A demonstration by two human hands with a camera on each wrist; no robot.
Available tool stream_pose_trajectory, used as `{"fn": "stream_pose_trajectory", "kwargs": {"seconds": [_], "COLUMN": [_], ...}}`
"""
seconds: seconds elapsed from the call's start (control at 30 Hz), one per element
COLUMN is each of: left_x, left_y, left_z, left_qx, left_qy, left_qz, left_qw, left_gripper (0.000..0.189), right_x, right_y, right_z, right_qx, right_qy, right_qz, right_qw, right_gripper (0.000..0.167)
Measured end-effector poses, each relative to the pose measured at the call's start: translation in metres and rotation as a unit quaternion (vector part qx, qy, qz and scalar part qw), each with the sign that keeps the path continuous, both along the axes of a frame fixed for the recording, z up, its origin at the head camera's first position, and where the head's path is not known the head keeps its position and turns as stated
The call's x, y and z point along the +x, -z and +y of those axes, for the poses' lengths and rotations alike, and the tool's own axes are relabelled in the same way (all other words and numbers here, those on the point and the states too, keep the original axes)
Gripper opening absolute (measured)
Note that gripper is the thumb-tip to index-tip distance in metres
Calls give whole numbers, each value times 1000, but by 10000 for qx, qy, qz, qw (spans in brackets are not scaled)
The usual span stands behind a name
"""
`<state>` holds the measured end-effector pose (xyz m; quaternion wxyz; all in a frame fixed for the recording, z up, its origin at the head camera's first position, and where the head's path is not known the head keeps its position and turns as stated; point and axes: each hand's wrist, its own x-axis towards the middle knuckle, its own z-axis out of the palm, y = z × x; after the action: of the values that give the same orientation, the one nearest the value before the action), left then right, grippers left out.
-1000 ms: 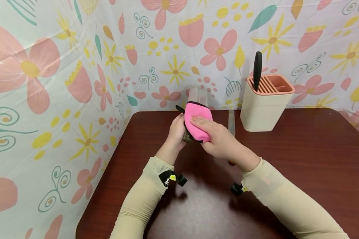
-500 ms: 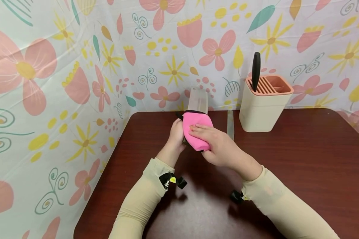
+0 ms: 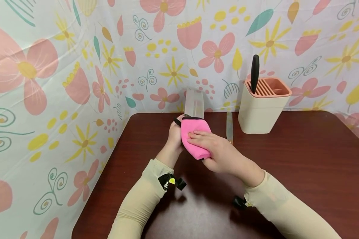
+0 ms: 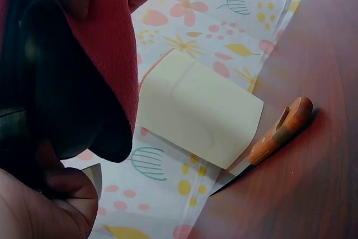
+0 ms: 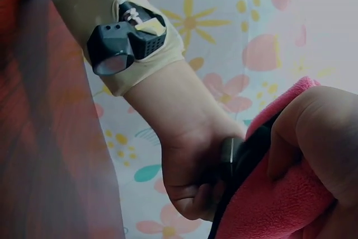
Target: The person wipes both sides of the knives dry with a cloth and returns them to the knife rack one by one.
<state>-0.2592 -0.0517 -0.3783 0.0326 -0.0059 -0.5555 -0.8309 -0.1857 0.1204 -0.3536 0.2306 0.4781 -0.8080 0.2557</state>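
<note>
A cleaver with a broad, pale blade (image 3: 194,103) points away from me toward the back wall. My left hand (image 3: 175,134) grips its dark handle (image 5: 230,152), which the cloth mostly covers in the head view. Folded over that handle is a pink fuzzy cloth (image 3: 192,127) with black edging. My right hand (image 3: 219,151) holds the cloth, its fingers lying across the top and its thumb underneath. In the left wrist view the cloth's black underside (image 4: 72,93) hangs beside the handle.
Right of the hands, a knife with an orange-brown handle (image 4: 279,130) lies on the dark red table (image 3: 302,166). A cream knife block (image 3: 257,114) with an orange slotted top stands behind, holding a black-handled knife (image 3: 255,74). Floral sheeting (image 3: 155,49) covers the walls.
My right hand has drawn the cloth toward me along the cleaver, covering the handle's end and leaving more blade in view. The left hand has stayed about where it was.
</note>
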Motion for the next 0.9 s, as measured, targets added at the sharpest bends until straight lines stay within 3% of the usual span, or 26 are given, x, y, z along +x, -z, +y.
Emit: {"fn": "stream_pose_trajectory", "kwargs": {"seconds": [0.17, 0.4, 0.5, 0.67, 0.77, 0.9], "left_x": [3, 3, 4, 5, 6, 7], "left_y": [2, 3, 2, -2, -5, -6], "left_z": [-1, 1, 0, -1, -2, -2], "left_qx": [-28, 78, 250, 246, 102, -68], "left_qy": [174, 622, 666, 778, 854, 928], "left_qz": [245, 454, 430, 166, -31, -156], "left_qw": [9995, 9970, 9965, 9965, 9963, 9955], "left_gripper": [42, 44, 42, 36, 35, 36], "right_x": [1, -4, -7, -15, -22, -30], "right_y": [-2, -10, -16, -25, -28, -26], "right_z": [6, 26, 35, 53, 63, 71], "right_qx": [-148, -287, -455, -1195, -1681, -2291], "right_qy": [-262, -745, -966, -1183, -952, -142], "right_qz": [-180, -990, -1406, -2051, -2294, -2107], "right_qw": [9994, 9919, 9843, 9642, 9540, 9502], "right_gripper": [58, 53, 60, 62, 53, 40]}}
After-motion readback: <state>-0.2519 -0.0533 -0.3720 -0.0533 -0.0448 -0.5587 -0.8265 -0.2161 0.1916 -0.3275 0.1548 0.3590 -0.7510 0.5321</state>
